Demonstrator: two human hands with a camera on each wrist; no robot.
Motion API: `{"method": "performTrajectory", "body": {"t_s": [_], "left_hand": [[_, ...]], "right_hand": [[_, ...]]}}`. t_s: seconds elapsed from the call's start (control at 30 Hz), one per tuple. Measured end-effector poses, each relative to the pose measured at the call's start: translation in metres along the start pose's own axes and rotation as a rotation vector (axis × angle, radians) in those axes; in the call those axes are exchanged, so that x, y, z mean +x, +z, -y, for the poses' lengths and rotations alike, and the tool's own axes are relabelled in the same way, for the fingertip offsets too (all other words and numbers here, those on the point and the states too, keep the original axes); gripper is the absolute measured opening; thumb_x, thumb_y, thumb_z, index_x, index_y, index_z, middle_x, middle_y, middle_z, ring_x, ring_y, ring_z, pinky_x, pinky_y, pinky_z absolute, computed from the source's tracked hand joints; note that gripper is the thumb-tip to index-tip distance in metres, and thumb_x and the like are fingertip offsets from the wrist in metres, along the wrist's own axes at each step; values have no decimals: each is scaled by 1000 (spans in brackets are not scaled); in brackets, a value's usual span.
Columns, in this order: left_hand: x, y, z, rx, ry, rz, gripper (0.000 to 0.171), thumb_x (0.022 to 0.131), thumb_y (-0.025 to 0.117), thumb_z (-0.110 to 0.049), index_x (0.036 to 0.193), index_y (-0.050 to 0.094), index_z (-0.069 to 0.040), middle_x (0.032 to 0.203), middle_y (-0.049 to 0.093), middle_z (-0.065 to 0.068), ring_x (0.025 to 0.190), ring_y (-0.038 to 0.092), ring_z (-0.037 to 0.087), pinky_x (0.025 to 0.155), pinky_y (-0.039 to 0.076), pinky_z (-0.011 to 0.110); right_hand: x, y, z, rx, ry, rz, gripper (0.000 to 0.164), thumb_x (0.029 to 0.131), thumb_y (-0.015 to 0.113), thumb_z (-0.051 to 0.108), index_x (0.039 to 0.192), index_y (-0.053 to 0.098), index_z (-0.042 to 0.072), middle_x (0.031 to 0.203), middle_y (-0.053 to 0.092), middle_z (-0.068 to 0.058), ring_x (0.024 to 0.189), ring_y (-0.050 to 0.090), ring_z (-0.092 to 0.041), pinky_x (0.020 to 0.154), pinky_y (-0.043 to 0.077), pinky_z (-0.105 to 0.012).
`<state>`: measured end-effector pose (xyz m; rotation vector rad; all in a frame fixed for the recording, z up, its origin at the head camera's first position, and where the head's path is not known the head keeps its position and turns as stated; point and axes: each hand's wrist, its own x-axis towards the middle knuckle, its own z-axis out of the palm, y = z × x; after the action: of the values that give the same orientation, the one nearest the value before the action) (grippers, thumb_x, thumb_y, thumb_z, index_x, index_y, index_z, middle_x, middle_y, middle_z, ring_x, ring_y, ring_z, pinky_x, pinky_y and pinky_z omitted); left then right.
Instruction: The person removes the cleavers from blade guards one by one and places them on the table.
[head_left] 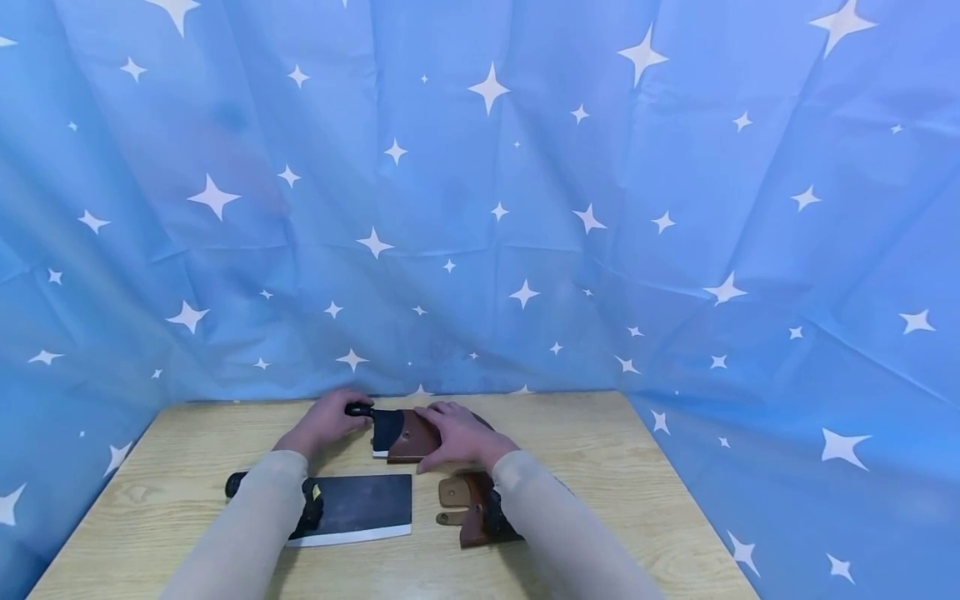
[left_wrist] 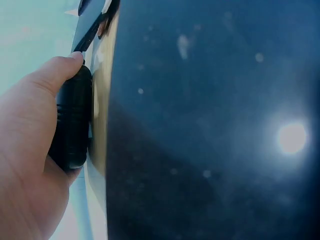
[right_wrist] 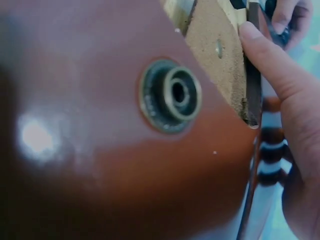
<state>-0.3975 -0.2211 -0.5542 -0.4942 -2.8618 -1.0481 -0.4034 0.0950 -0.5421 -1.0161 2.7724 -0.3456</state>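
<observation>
My left hand [head_left: 330, 419] grips the black handle [left_wrist: 75, 120] of a cleaver [head_left: 387, 428] at the back of the table. Most of this cleaver's blade is inside a brown leather sheath [head_left: 412, 442]; a dark strip with a pale cutting edge shows at the left. My right hand [head_left: 463, 435] holds the sheath across its width, thumb on the near side and fingers toward the far side. In the right wrist view the thumb [right_wrist: 275, 65] lies against a dark edge. The fingers' undersides are hidden.
A second cleaver [head_left: 367, 502] lies in front, its handle partly under the left forearm. A second brown sheath [head_left: 474, 525], with tan snap tabs [head_left: 452, 492], lies below the right wrist. Behind the wooden table [head_left: 600, 450] hangs a blue star-patterned curtain [head_left: 450, 208].
</observation>
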Motion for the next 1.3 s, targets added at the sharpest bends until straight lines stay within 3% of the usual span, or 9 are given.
{"method": "performTrajectory", "body": {"t_s": [0.23, 0.63, 0.9, 1.1, 1.3], "left_hand": [[-2, 1, 1, -11, -28, -23, 32, 102, 83, -17, 132, 79, -8, 129, 73, 14, 123, 67, 39, 106, 53, 60], [0, 1, 5, 17, -8, -21, 33, 103, 80, -16, 134, 78, -5, 132, 71, 16, 125, 66, 39, 106, 53, 61], [-2, -5, -2, -44, 7, -59, 33, 103, 80, -18, 133, 77, -7, 135, 70, 14, 123, 67, 37, 104, 56, 59], [0, -7, -6, 1, 29, -88, 30, 103, 81, -23, 131, 79, -11, 137, 70, 13, 125, 66, 37, 105, 54, 60], [-4, -10, -11, 42, 45, -107, 32, 102, 82, -23, 132, 79, -11, 137, 71, 14, 126, 66, 39, 104, 55, 60]], "right_hand": [[1, 3, -2, -11, -1, -8, 115, 85, 81, 80, 176, 31, 31, 175, 38, -3, 163, 33, -32, 127, 35, -56], [0, 0, -1, -31, -18, -52, 108, 86, 79, 79, 174, 37, 33, 171, 44, -2, 159, 39, -30, 124, 41, -52], [-1, -6, -10, -68, -65, -118, 107, 87, 69, 87, 175, 35, 36, 169, 43, 0, 155, 40, -27, 122, 42, -53], [-9, -12, -9, -104, -80, -158, 105, 89, 60, 93, 175, 31, 40, 172, 39, 1, 155, 38, -23, 123, 42, -51], [-15, -18, -7, -110, -102, -167, 106, 90, 63, 90, 176, 32, 35, 172, 39, -3, 152, 39, -25, 122, 43, -51]]}}
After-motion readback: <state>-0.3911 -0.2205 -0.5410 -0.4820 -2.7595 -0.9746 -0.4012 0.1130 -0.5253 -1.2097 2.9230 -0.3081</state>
